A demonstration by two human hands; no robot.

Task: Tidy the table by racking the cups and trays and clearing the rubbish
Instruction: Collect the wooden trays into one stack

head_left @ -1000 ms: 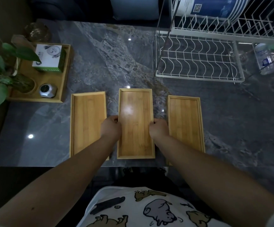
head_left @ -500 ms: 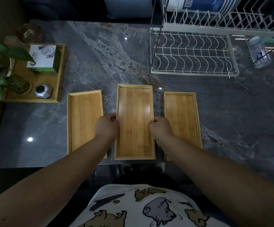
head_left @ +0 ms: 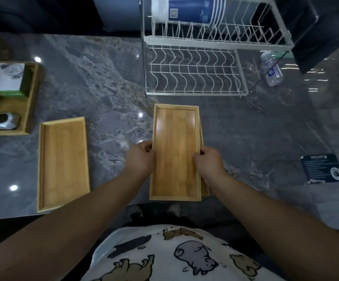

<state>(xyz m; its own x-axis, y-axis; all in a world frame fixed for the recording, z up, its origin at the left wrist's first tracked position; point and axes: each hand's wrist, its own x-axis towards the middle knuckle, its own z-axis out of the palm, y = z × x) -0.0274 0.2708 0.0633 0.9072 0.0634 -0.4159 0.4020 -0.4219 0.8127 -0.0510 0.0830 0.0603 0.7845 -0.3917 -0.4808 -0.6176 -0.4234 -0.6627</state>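
I hold a bamboo tray (head_left: 175, 151) by its long sides, my left hand (head_left: 141, 158) on the left edge and my right hand (head_left: 209, 161) on the right edge. It sits over a second bamboo tray (head_left: 204, 187), of which only a thin strip shows along the right side. A third bamboo tray (head_left: 63, 164) lies flat on the grey marble table (head_left: 103, 94) to the left. The white wire dish rack (head_left: 195, 74) stands just beyond the held tray, with a stack of blue paper cups (head_left: 186, 11) lying in its upper tier.
A wooden organiser tray (head_left: 29, 102) at the left edge holds a green-and-white box (head_left: 6, 80) and a metal pot (head_left: 6, 120). A plastic bottle (head_left: 271, 71) lies right of the rack. A dark leaflet (head_left: 322, 168) lies at the right. The table's near edge is just below the trays.
The middle tray has been lifted and carried to the right, so it now covers the right-hand tray. Both hands kept their grip on its sides.
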